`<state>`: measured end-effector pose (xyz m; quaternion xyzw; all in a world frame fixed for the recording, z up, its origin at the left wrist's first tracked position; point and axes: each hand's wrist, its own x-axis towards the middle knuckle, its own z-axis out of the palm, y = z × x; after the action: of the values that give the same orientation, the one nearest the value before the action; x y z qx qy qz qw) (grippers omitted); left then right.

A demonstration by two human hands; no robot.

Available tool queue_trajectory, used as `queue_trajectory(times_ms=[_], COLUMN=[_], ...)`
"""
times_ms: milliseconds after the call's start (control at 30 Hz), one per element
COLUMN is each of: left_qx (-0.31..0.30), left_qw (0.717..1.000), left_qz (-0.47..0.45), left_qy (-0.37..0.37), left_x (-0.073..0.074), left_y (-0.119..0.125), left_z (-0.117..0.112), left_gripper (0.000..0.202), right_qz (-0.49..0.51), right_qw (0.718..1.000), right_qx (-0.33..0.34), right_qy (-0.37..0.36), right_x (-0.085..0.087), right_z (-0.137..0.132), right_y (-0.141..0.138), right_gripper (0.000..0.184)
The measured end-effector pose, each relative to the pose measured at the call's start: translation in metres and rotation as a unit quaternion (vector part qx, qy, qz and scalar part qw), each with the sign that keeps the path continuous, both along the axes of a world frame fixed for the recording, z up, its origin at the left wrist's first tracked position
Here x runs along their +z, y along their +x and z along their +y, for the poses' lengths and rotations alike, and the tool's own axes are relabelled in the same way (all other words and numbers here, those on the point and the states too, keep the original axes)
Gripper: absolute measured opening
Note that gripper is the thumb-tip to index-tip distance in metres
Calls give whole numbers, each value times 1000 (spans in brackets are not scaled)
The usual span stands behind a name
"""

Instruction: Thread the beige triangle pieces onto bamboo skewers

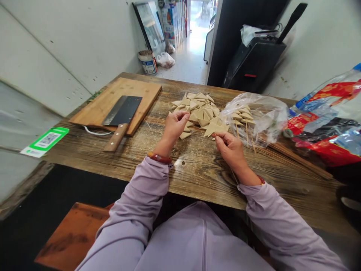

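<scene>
- Okay, your right hand [231, 150] pinches a bamboo skewer [233, 175], right of center
- Left hand [174, 128]: fingers [183, 117] pressed together, hold unclear
- Beige triangles [200, 111] piled mid-table [197, 169], touching your left fingers
- Cleaver [122, 111] on board [141, 92], upper left
- Bag [267, 116] right of pile

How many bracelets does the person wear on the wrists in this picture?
2: a red bead bracelet on the left wrist, and a red bracelet on the right wrist. The sleeves may hide more.
</scene>
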<state>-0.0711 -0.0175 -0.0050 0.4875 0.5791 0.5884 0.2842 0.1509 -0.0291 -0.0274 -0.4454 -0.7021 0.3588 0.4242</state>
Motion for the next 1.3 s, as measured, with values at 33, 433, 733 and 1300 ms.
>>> queue_trajectory(times_ms=[33, 433, 733, 1300], left_qx=[-11, -189, -158, -32], left_qw=[1000, 971, 969, 993], left_qz=[7, -131, -176, -110], left_qy=[-7, -68, -72, -33], left_x=[-1, 1, -4, 2], left_y=[2, 43, 52, 15], left_z=[0, -17, -18, -3], left_gripper=[26, 45, 44, 28], right_qz=[3, -7, -14, 59], right_qw=[1000, 999, 999, 998], right_qx=[3, 47, 29, -9], right_qy=[0, 14, 39, -27], right_x=[0, 3, 3, 3], right_z=[0, -6, -11, 2], right_y=[0, -14, -13, -4], right_gripper=[28, 25, 23, 26])
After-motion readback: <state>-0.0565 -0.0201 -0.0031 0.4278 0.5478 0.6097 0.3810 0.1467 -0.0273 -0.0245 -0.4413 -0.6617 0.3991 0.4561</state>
